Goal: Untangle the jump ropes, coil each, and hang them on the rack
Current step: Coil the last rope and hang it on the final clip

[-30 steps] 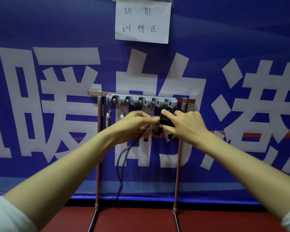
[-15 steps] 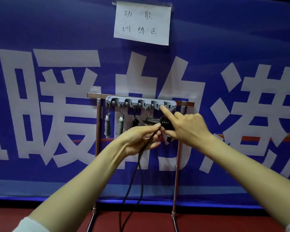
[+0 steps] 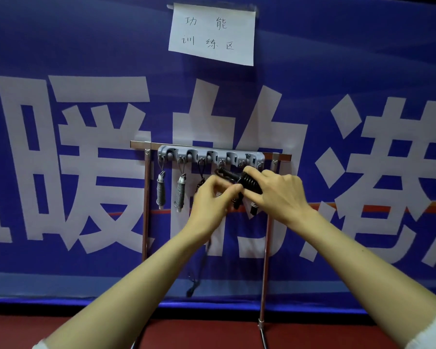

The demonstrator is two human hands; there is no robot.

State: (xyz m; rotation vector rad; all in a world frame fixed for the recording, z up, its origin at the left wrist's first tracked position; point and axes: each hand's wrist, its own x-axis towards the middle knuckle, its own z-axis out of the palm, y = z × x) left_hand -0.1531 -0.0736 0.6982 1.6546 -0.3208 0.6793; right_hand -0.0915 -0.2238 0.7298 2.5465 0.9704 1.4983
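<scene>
A grey hook rack [image 3: 210, 155] sits on a metal stand's top bar. Two grey coiled jump ropes [image 3: 160, 193] [image 3: 180, 195] hang from its left hooks, and a dark one [image 3: 201, 181] hangs from the third. My right hand [image 3: 275, 195] grips a black coiled jump rope [image 3: 247, 182] just under the rack's right end, its handle pointing left. My left hand [image 3: 215, 200] pinches the rope's cord right beside the coil. A loose black rope tail [image 3: 195, 280] dangles below my left forearm.
The metal stand [image 3: 267, 248] has two thin legs reaching a red floor [image 3: 212, 336]. Behind it hangs a blue banner [image 3: 61, 71] with large white characters and a taped white paper sign [image 3: 212, 34].
The hanging tail has been drawn up, its end now swinging well above the floor. My left hand has risen closer to the coil, and the view has shifted a little upward.
</scene>
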